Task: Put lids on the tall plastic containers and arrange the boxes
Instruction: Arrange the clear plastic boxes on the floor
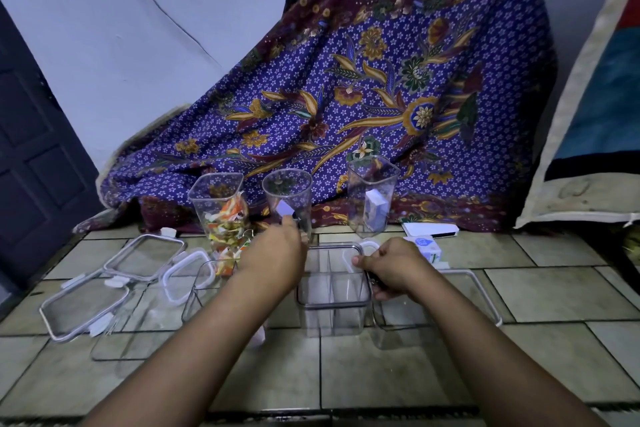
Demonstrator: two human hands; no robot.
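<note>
Three tall clear containers stand lidless at the back: a left one (218, 208) full of coloured wrappers, a middle one (289, 196), and a right one (372, 196) with a small box inside. My left hand (273, 250) reaches to the foot of the middle container, fingertips pinching a small pale purple piece (284, 209). My right hand (389, 267) grips the right rim of a clear divided box (332, 291) in front of me. Flat clear lids (145, 256) (83, 305) lie at the left. Another clear box (204, 284) sits beside my left forearm.
A patterned purple cloth (381, 80) drapes behind the containers. A white seal ring (183, 274) lies on the tiled floor. A small white carton (427, 248) and a white flat object (431, 229) lie at the right. A dark door (31, 149) stands at the left, a cushion (588, 114) at the right.
</note>
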